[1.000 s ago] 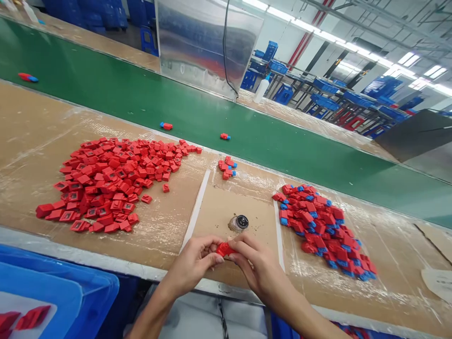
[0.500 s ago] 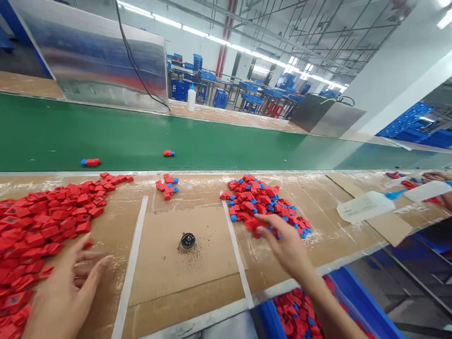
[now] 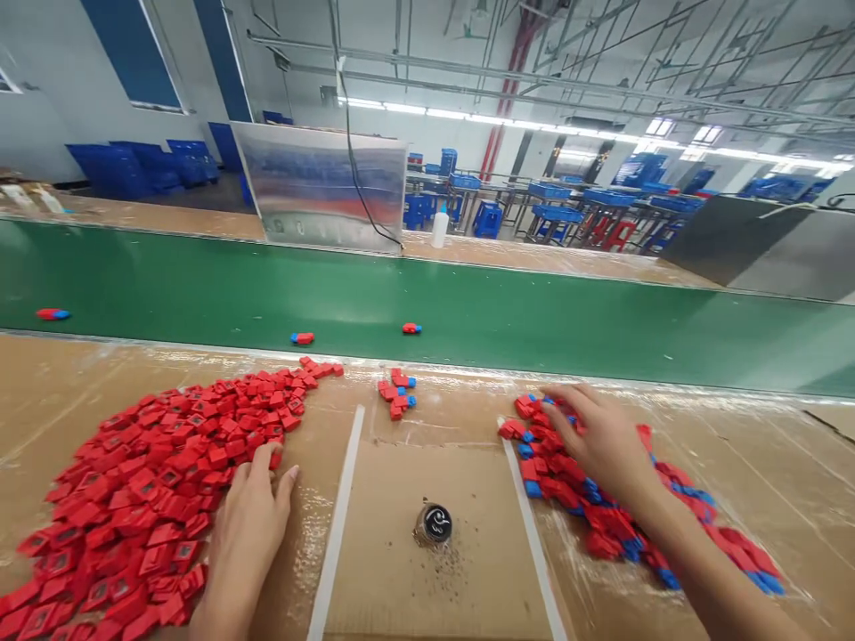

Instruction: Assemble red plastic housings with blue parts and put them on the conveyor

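Observation:
My left hand (image 3: 250,525) rests at the right edge of a large heap of plain red plastic pieces (image 3: 153,481). Its thumb and forefinger are apart, with a red piece close by the fingertips. On the other side, my right hand (image 3: 605,441) reaches over a pile of red pieces with blue ends (image 3: 605,534). The fingers and thumb are spread, and the palm hides part of that pile. Between the hands, a small round pot with a black top (image 3: 437,523) sits on a cardboard sheet (image 3: 374,570), with dark specks around it.
A few red-and-blue pieces (image 3: 398,393) lie beyond the cardboard. The green belt (image 3: 534,320) crosses behind and carries 3 spaced-out pieces. White tape strips (image 3: 344,516) border the cardboard. A white bottle (image 3: 440,227) and a metal panel (image 3: 324,191) stand past the belt.
The view has turned left. My right hand has moved to the far end of the red-and-blue pile, which looks more spread out. My left hand is nearer the red heap's edge.

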Demonstrator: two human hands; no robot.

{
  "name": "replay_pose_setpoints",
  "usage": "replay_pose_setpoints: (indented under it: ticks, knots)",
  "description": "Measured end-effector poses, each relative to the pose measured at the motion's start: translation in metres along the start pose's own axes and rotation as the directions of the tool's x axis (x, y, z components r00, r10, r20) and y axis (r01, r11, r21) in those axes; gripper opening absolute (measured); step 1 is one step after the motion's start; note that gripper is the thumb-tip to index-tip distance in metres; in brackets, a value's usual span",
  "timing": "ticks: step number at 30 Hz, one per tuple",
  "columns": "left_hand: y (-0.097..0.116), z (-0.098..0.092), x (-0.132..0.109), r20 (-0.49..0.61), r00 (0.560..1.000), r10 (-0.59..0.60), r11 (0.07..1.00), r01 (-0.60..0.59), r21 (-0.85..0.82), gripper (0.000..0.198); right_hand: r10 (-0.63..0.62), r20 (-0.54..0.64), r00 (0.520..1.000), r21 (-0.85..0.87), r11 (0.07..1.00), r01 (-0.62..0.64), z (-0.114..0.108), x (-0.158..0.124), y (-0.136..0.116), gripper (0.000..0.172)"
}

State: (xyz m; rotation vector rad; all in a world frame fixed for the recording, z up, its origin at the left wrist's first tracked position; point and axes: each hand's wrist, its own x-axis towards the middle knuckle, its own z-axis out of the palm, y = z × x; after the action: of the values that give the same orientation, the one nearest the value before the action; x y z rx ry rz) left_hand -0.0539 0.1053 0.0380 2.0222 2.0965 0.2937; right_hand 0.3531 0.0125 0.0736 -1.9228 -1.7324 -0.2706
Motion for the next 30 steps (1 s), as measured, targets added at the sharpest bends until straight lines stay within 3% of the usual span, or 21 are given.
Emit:
replay_pose_setpoints:
  ticks: [3,7,10,14,17,21,25,30]
  knots:
    - [-0.007,0.002,-0.002,0.044,0.998,0.042,0.999,-0.041,-0.022,0.026,-0.065,0.311,0.948,-0.037,0.996,0.08,0.058,0.085,-0.032,0.03]
    - [-0.012,0.011,-0.015,0.043,0.996,0.073,0.997,-0.071,-0.043,0.016,-0.053,0.383,0.922,-0.08,0.993,0.09,0.143,0.167,-0.055,0.032]
    - [-0.012,0.018,-0.026,0.016,1.0,0.014,1.0,-0.014,0.001,0.016,-0.052,0.371,0.927,-0.081,0.993,0.088,0.185,0.192,-0.061,0.032]
    - [-0.012,0.018,-0.036,0.04,0.999,0.015,0.999,-0.014,-0.04,0.012,-0.029,0.377,0.926,-0.081,0.995,0.064,0.21,0.194,-0.059,0.029]
    - [-0.016,0.012,-0.042,0.02,0.999,0.048,0.976,-0.042,-0.213,0.022,-0.003,0.408,0.913,-0.087,0.995,0.042,0.21,0.188,-0.052,0.026]
    - [-0.018,0.004,-0.051,-0.03,0.989,0.144,0.911,-0.144,-0.386,0.032,0.065,0.429,0.901,-0.104,0.994,-0.022,0.19,0.178,-0.041,0.031]
    - [-0.012,-0.002,-0.065,-0.005,0.988,0.156,0.877,-0.14,-0.46,0.027,0.064,0.48,0.875,-0.043,0.998,-0.05,0.153,0.156,-0.039,0.029]
    - [0.0,0.002,-0.084,0.002,0.965,0.264,0.88,-0.24,-0.411,0.016,-0.116,0.606,0.787,0.195,0.981,-0.006,0.097,0.098,-0.052,0.014]
